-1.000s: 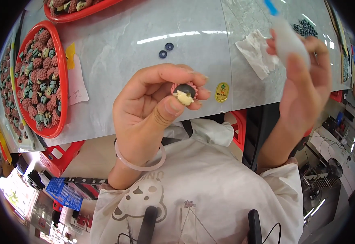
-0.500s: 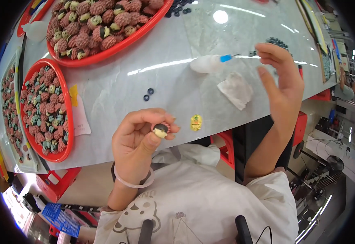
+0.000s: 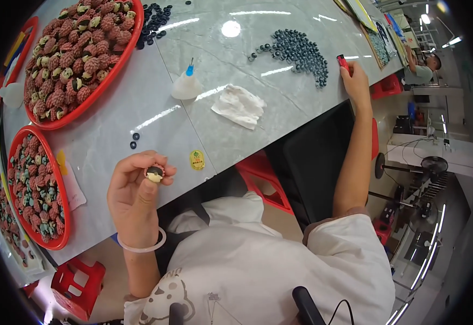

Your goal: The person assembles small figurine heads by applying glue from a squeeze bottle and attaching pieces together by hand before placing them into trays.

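Observation:
My left hand (image 3: 133, 195) pinches a small moulded figurine (image 3: 154, 174) between thumb and fingers; it is cream in front with a black cap and a pinkish-red back. Just beyond it lie two dark rings (image 3: 134, 141) and a yellow oval sticker (image 3: 197, 160). Out at the right edge of the table, my right hand (image 3: 357, 84) is closed round a small red object with a dark end (image 3: 343, 63); its kind is not clear. Left of that hand spreads a heap of dark shiny beads (image 3: 300, 52).
A large red basin (image 3: 134, 35) of figurines and a smaller red basin (image 3: 66, 216) stand at the left. A white squeeze bottle with a blue needle tip (image 3: 186, 85) is near a crumpled white tissue (image 3: 239, 106). More dark rings (image 3: 154, 21) lie at the back. A red stool (image 3: 263, 181) is below the table.
My right hand has reached out to the right and taken hold of the small red object. My left hand still holds the figurine. The whole view has turned toward the right.

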A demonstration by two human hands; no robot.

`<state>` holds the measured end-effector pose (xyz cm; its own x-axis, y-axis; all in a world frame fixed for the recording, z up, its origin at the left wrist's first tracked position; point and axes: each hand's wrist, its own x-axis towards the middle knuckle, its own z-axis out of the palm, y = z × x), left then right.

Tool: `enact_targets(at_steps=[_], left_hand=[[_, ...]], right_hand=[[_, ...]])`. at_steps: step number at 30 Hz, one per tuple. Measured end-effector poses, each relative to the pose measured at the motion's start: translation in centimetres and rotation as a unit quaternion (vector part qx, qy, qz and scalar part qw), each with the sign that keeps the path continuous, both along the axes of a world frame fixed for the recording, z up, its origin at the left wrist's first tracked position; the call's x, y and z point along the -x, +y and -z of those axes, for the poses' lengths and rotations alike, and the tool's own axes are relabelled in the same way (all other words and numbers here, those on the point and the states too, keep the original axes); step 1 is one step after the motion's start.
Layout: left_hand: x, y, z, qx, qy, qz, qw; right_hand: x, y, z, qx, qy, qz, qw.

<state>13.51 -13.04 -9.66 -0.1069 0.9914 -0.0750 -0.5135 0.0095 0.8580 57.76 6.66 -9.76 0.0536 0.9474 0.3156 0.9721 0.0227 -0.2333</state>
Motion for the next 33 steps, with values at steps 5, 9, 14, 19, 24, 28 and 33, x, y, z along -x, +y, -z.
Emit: enact_targets(at_steps=[5,9,14,19,24,28,33], left_hand=[[-0.1,-0.1,-0.1,0.008,0.009,-0.003,1.0],[0.3,0.0,0.0,-0.005,-0.017,0.01,1.0],[0.2,-0.1,-0.2,-0.004,-0.01,0.051,0.999],[0.3,-0.2,-0.2,-0.013,-0.022,0.047,0.999],[0.6,-0.2,-0.1,-0.01,-0.03,0.067,0.997],[0.6,-0.2,0.0,-0.02,-0.033,0.072,0.997],[0.5,-0.2,-0.1,-0.017,-0.035,0.071,0.997]], right_hand=[[10.9,-3.6,-5.6,0.071,0.417,-0.093,0.901],[21.4,-6.0,-6.9,0.092,0.402,-0.255,0.875],[27.0,-5.8,-5.6,0.118,0.404,-0.233,0.877],[28.1,-6.4,-6.2,0.097,0.343,-0.243,0.902],[28.7,-6.7,-6.5,0.108,0.346,-0.237,0.901],[28.8,-6.7,-6.7,0.119,0.352,-0.229,0.9],[28.8,-6.6,-6.9,0.133,0.344,-0.228,0.901]])
